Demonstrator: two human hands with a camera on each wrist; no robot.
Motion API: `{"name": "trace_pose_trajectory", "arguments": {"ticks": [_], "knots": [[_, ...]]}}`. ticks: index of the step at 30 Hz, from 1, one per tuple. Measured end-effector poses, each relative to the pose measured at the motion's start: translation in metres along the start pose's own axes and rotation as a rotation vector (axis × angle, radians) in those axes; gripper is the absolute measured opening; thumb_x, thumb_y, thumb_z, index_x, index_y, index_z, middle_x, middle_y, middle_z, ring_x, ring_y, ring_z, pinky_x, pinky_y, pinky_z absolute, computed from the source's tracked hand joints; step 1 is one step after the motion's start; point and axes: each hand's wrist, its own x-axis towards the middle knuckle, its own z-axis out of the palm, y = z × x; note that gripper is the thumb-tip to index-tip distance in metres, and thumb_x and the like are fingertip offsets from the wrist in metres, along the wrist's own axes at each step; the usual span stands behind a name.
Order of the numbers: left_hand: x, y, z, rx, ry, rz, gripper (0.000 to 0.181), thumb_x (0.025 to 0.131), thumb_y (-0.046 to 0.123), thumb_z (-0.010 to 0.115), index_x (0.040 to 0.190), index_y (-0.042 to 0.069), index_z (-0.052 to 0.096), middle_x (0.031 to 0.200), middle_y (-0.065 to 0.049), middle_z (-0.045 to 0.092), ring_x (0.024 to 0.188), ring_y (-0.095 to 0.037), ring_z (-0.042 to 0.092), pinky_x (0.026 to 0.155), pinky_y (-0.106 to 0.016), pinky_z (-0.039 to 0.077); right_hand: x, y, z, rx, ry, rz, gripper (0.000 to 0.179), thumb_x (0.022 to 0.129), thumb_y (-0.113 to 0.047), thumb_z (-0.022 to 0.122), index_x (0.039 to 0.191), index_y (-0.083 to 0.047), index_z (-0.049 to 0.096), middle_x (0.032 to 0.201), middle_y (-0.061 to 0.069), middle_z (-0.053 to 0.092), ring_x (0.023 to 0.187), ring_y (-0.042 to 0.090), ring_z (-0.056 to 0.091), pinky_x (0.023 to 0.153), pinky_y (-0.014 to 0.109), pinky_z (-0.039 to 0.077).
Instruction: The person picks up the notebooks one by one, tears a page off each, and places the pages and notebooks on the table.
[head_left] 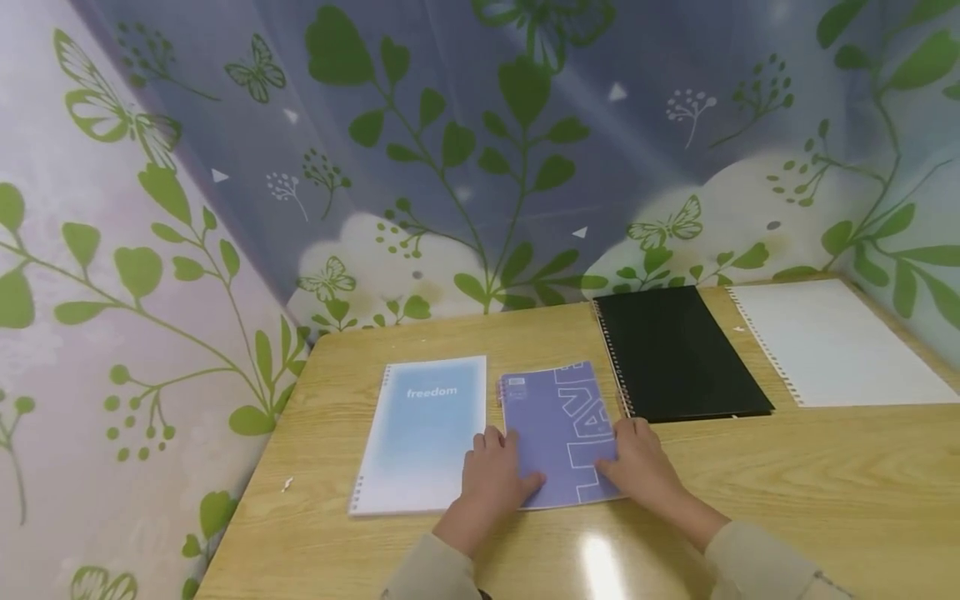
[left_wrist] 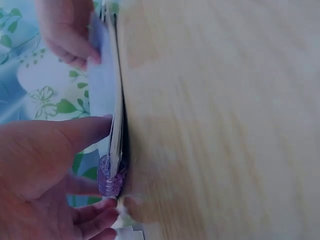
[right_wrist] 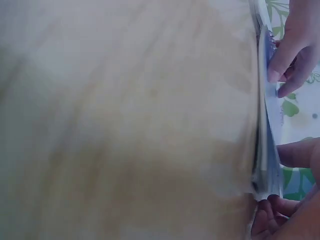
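A purple spiral notebook (head_left: 536,433) with large white outlined letters lies on the wooden table in the head view. My left hand (head_left: 489,479) grips its left, bound side, thumb on the cover and fingers at the edge. On the opposite side my right hand (head_left: 648,467) holds the lower right edge, its thumb also on the cover. Seen edge-on in the left wrist view, the purple coil (left_wrist: 111,181) is beside my left fingers. The right wrist view shows the notebook's pages (right_wrist: 262,125) low along the tabletop, with my right fingertips at the near corner.
Left of the purple notebook lies a blue-and-white "freedom" notebook (head_left: 427,433). A black spiral notebook (head_left: 678,354) and a white spiral-edged one (head_left: 843,346) lie to the right. White scraps dot the table (head_left: 810,492). A leaf-and-butterfly patterned curtain (head_left: 450,192) stands behind.
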Motion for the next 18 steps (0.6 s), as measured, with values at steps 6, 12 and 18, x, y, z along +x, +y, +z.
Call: {"name": "trace_pose_trajectory", "arguments": {"ticks": [6, 12, 18], "knots": [[0.002, -0.001, -0.004, -0.003, -0.036, 0.051, 0.072, 0.078, 0.056, 0.062, 0.123, 0.001, 0.051, 0.101, -0.013, 0.047, 0.087, -0.023, 0.04, 0.07, -0.034, 0.04, 0.0, 0.005, 0.003, -0.02, -0.004, 0.005, 0.05, 0.074, -0.015, 0.067, 0.109, 0.016, 0.047, 0.106, 0.024, 0.045, 0.095, 0.035, 0.046, 0.085, 0.049, 0.043], [0.005, -0.004, -0.007, -0.049, -0.063, 0.06, 0.073, 0.077, 0.057, 0.063, 0.124, 0.002, 0.051, 0.104, -0.013, 0.047, 0.09, -0.023, 0.041, 0.071, -0.035, 0.041, -0.001, 0.004, -0.001, 0.022, -0.013, 0.011, 0.047, 0.074, -0.013, 0.067, 0.106, 0.014, 0.047, 0.106, 0.024, 0.043, 0.093, 0.034, 0.045, 0.084, 0.049, 0.042], [0.014, -0.014, -0.027, -0.152, -0.089, 0.058, 0.071, 0.082, 0.056, 0.058, 0.13, 0.004, 0.049, 0.126, -0.017, 0.046, 0.11, -0.032, 0.046, 0.083, -0.043, 0.047, -0.002, -0.013, -0.012, 0.183, -0.03, 0.011, 0.051, 0.081, -0.012, 0.06, 0.12, 0.014, 0.039, 0.119, 0.025, 0.036, 0.102, 0.032, 0.045, 0.089, 0.046, 0.044]]}}
